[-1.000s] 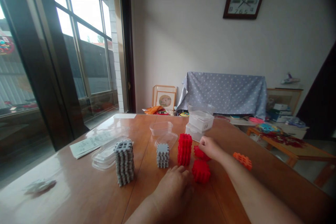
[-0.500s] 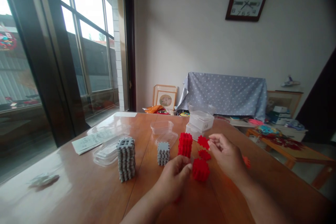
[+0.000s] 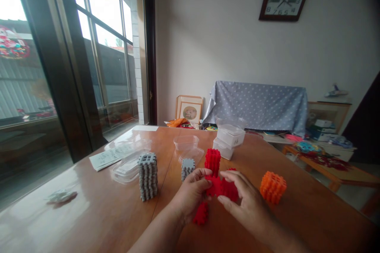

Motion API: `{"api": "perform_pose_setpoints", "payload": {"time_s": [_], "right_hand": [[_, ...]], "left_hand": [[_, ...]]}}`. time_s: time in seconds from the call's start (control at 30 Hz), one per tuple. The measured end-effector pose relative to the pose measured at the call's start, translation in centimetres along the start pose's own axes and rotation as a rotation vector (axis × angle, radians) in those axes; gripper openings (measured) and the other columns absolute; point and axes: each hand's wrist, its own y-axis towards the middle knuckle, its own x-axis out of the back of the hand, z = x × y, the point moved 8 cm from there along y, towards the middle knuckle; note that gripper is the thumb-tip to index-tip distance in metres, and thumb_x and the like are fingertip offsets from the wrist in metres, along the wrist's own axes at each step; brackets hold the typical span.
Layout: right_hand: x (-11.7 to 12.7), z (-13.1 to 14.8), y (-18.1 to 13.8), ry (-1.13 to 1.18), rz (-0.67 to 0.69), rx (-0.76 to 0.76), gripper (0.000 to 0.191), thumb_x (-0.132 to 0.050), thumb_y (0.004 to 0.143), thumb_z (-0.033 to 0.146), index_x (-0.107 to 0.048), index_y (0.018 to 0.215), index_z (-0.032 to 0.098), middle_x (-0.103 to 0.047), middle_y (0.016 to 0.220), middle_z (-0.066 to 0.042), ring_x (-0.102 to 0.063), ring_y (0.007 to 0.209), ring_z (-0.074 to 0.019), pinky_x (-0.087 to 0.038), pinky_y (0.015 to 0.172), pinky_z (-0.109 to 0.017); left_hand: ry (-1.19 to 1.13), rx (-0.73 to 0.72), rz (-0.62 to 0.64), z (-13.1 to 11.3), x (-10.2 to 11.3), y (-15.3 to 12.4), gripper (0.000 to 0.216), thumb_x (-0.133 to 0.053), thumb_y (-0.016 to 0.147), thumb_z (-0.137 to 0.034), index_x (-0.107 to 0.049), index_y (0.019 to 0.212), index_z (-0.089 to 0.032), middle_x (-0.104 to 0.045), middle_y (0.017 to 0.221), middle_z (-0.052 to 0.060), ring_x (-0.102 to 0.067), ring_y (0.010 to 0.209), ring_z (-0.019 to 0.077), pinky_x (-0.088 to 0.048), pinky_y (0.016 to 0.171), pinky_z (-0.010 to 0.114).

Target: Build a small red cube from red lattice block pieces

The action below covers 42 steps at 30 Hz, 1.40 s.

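Note:
My left hand (image 3: pixel 192 189) pinches a flat red toothed interlocking piece (image 3: pixel 214 185) between thumb and fingers. Close on its right, my right hand (image 3: pixel 247 201) has thumb and fingers spread around the piece's edge; whether they touch it I cannot make out. Partly hidden behind that hand is a red block of toothed pieces (image 3: pixel 232 192). A taller red stack (image 3: pixel 212 162) rises just beyond my hands. Below my left hand, another red piece (image 3: pixel 201 214) lies on the table.
A tall grey stack (image 3: pixel 147 178) and a shorter grey stack (image 3: pixel 188 167) stand left, an orange stack (image 3: pixel 273 188) right. Clear plastic tubs (image 3: pixel 230 136), an oval clear container (image 3: pixel 186 142), lids (image 3: pixel 127 168) and paper sheets (image 3: pixel 102 160) occupy the wooden table (image 3: pixel 113 217).
My right hand has come down and left toward my left hand, its pinch now spread. A red piece now shows in my left fingers. The view shifted, bringing the orange stack into sight.

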Motion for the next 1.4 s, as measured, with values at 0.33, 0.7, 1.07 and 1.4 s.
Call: {"api": "perform_pose_setpoints", "payload": {"time_s": [0.33, 0.7, 1.07, 1.4], "right_hand": [[-0.2, -1.0, 0.9, 0.114, 0.178, -0.092, 0.046, -0.073, 0.084, 0.033, -0.062, 0.128, 0.027, -0.059, 0.133, -0.008, -0.057, 0.123, -0.0267, -0.048, 0.107, -0.04], [0.1, -10.8, -1.1, 0.372, 0.121, -0.468, 0.06, -0.068, 0.087, 0.052, -0.06, 0.138, 0.021, -0.057, 0.092, -0.001, -0.057, 0.083, -0.0184, -0.048, 0.078, -0.032], [-1.1, -12.2, -2.2, 0.376, 0.205, -0.547, 0.069, -0.072, 0.08, 0.056, -0.063, 0.138, 0.02, -0.048, 0.07, 0.005, -0.045, 0.065, -0.0135, -0.037, 0.063, -0.027], [-0.2, -12.6, -2.1, 0.342, 0.13, -0.55, 0.062, -0.068, 0.084, 0.053, -0.062, 0.137, 0.02, -0.054, 0.075, 0.004, -0.052, 0.068, -0.0155, -0.042, 0.066, -0.029]], "left_hand": [[0.003, -0.003, 0.035, 0.1, -0.6, -0.3, 0.047, -0.078, 0.071, -0.02, -0.055, 0.112, -0.019, -0.065, 0.083, -0.001, -0.059, 0.064, 0.0103, -0.045, 0.058, 0.022], [0.108, -0.031, -0.082, -0.6, 1.0, 0.1, 0.039, -0.078, 0.077, -0.03, -0.056, 0.107, -0.017, -0.074, 0.095, 0.009, -0.063, 0.071, 0.0115, -0.041, 0.065, 0.023], [0.146, 0.008, -0.057, -0.1, 1.0, 0.3, 0.038, -0.081, 0.073, -0.035, -0.059, 0.098, -0.017, -0.073, 0.087, 0.007, -0.062, 0.07, 0.0125, -0.038, 0.062, 0.022], [0.152, 0.009, -0.064, -0.4, 0.9, 0.0, 0.035, -0.08, 0.073, -0.034, -0.06, 0.096, -0.017, -0.073, 0.087, 0.007, -0.061, 0.069, 0.012, -0.038, 0.063, 0.022]]}}
